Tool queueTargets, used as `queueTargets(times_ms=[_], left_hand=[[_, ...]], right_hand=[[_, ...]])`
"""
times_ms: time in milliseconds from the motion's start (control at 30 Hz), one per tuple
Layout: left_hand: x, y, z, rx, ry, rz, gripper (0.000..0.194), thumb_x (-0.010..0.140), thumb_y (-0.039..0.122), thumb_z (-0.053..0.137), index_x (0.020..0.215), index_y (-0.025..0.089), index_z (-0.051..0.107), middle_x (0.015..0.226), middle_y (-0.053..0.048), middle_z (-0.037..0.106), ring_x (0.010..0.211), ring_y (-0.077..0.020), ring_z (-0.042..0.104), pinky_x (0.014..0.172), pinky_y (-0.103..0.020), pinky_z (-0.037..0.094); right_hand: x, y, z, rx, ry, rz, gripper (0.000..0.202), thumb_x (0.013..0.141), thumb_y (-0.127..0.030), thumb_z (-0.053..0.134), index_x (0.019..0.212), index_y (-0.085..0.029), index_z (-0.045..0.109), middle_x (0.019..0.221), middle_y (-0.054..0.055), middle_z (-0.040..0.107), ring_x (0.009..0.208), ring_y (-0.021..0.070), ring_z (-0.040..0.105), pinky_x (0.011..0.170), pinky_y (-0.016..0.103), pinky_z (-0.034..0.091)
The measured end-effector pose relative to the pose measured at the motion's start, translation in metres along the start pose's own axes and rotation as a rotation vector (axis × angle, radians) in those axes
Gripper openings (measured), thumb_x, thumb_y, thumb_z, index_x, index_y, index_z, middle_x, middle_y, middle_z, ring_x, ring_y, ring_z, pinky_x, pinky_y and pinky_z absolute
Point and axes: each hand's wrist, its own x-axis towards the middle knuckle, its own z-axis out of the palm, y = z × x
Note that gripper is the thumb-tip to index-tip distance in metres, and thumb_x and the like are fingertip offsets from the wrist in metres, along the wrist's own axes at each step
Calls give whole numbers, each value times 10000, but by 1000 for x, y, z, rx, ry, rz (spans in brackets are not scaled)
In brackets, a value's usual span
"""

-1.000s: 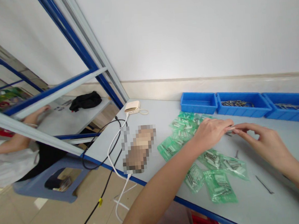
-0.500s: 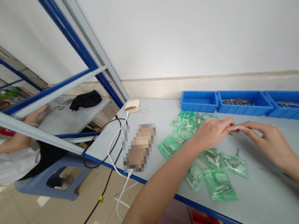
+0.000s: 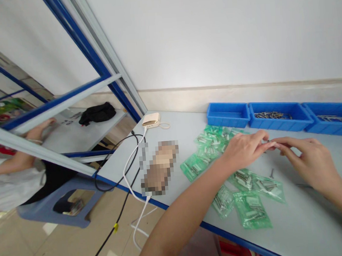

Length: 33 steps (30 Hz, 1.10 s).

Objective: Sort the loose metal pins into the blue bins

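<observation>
My left hand [image 3: 245, 149] and my right hand [image 3: 311, 160] meet fingertip to fingertip above the table [image 3: 303, 224]. Both are closed in a pinch around something small; a bit of metal shows at the left fingertips, but what it is I cannot make out. Green plastic bags with metal pins in them, such as one bag [image 3: 252, 211], lie below and left of my left hand. A loose screw [image 3: 271, 173] rests on the table between the hands. Thin dark metal [image 3: 304, 185] shows partly beside my right wrist.
Three blue bins stand along the wall: a bare one [image 3: 227, 115], one with screws [image 3: 279, 115], one with pins [image 3: 333, 118]. A blurred phone-like object [image 3: 160, 168], a power bank [image 3: 151, 120] and cables lie left. Beyond the frame, a person's arm [image 3: 22, 155] shows.
My fingertips have shifted slightly, and a bit of metal now shows above the left ones. My right wrist covers more of the thin dark metal beside it.
</observation>
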Motion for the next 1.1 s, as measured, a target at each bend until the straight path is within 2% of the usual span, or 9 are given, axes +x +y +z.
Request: queueTargets(times_ms=[100, 267, 433, 633, 700, 800, 900, 1000, 1100], left_hand=[[0, -1, 1, 10, -9, 35, 289, 961, 311, 256, 1053, 179, 496, 950, -24, 649, 893, -132, 602, 785, -254, 424], [0, -3, 5, 19, 37, 52, 291, 953, 334, 285, 1096, 182, 488, 1007, -29, 639, 912, -130, 595, 775, -240, 414], [0, -3, 2, 114, 18, 86, 314, 957, 321, 270, 974, 183, 552, 830, -12, 649, 811, -128, 602, 735, -244, 397], [-1, -2, 0, 121, 34, 69, 343, 950, 348, 294, 861, 160, 567, 772, -15, 648, 769, -136, 609, 728, -257, 389], [-2, -2, 0, 100, 26, 61, 354, 946, 370, 299, 849, 158, 565, 758, -14, 649, 752, -136, 611, 720, -256, 393], [-4, 0, -2, 35, 46, 51, 337, 937, 400, 311, 959, 151, 538, 810, -17, 660, 776, -137, 614, 717, -248, 403], [-5, 3, -5, 15, 31, 51, 287, 953, 325, 290, 1002, 163, 521, 850, -9, 660, 794, -134, 613, 730, -244, 406], [-5, 4, -6, 29, -19, 31, 288, 955, 301, 283, 939, 179, 544, 821, -4, 657, 777, -138, 612, 717, -242, 409], [-4, 4, -4, 32, -6, -30, 306, 948, 340, 294, 930, 180, 555, 797, -14, 654, 753, -146, 612, 672, -238, 410]], right_hand=[[2, 0, -3, 21, -35, 27, 472, 872, -508, 309, 883, -193, 660, 684, 53, 671, 575, 180, 579, 691, 322, 386], [2, -3, -5, 98, -76, 41, 436, 869, -487, 332, 913, -191, 648, 704, 44, 668, 566, 175, 566, 687, 321, 383], [2, -6, -3, 161, -124, 43, 392, 849, -497, 370, 912, -226, 645, 766, 33, 680, 680, 197, 602, 721, 331, 386], [-1, -7, 0, 133, -66, 35, 372, 838, -501, 405, 865, -227, 655, 872, 41, 691, 768, 210, 617, 735, 338, 385], [-2, -8, -2, 121, -74, 23, 381, 854, -482, 380, 866, -221, 658, 843, 48, 689, 772, 213, 614, 725, 335, 381], [0, -10, -5, 121, -100, 37, 395, 883, -438, 332, 856, -218, 658, 705, 34, 663, 695, 192, 601, 728, 329, 378], [2, -10, -6, 169, -160, 40, 395, 890, -429, 329, 807, -212, 648, 626, 15, 627, 610, 166, 576, 715, 316, 384], [3, -8, -4, 250, -222, 23, 389, 886, -440, 337, 807, -208, 639, 629, 11, 630, 582, 157, 571, 657, 296, 396], [2, -8, -3, 267, -172, 27, 349, 859, -474, 397, 900, -218, 630, 704, 13, 662, 614, 163, 593, 639, 289, 407]])
